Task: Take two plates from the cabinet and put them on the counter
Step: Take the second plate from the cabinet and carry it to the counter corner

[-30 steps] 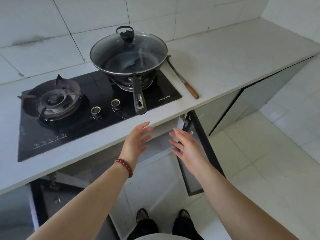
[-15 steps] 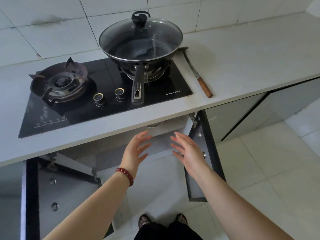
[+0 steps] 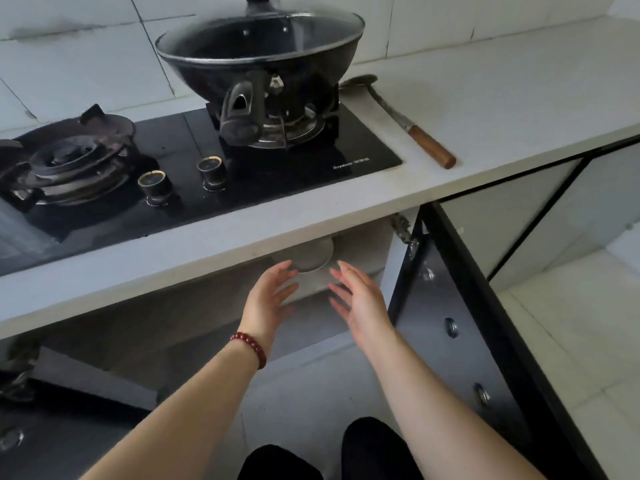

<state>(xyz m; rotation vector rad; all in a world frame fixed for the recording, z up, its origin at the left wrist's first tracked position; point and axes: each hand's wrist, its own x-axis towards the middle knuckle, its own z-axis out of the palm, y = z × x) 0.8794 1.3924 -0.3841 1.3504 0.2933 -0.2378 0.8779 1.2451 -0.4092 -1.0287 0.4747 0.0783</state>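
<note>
A pale plate (image 3: 313,254) is seen inside the open cabinet (image 3: 360,244), just under the front edge of the counter (image 3: 485,109); only its lower rim shows, and whether a second plate lies with it cannot be told. The left hand (image 3: 268,299) is held just below and to the left of the plate, fingers spread and palm turned inward, with nothing gripped; its fingertips (image 3: 289,265) are near the rim, though contact cannot be confirmed. The right hand (image 3: 360,299) is held opposite, to the right of the plate, likewise spread wide and empty, palm facing the other hand. A red bead bracelet (image 3: 250,348) is worn on the left wrist.

The cabinet door (image 3: 460,323) is swung out to the right, its inner face dotted with round fittings. On the counter above, a black glass hob (image 3: 242,181) is set in, with a bare burner (image 3: 69,164) on the left and two knobs (image 3: 154,183) near the front. A dark wok (image 3: 263,64) with a glass lid (image 3: 259,32) is seated on the right burner, its handle (image 3: 240,112) pointed toward the front. A metal spatula with a wooden handle (image 3: 431,147) is laid on the counter just beside the hob's right edge. Dark shoes (image 3: 377,445) are visible on the tiled floor (image 3: 571,323) below.
</note>
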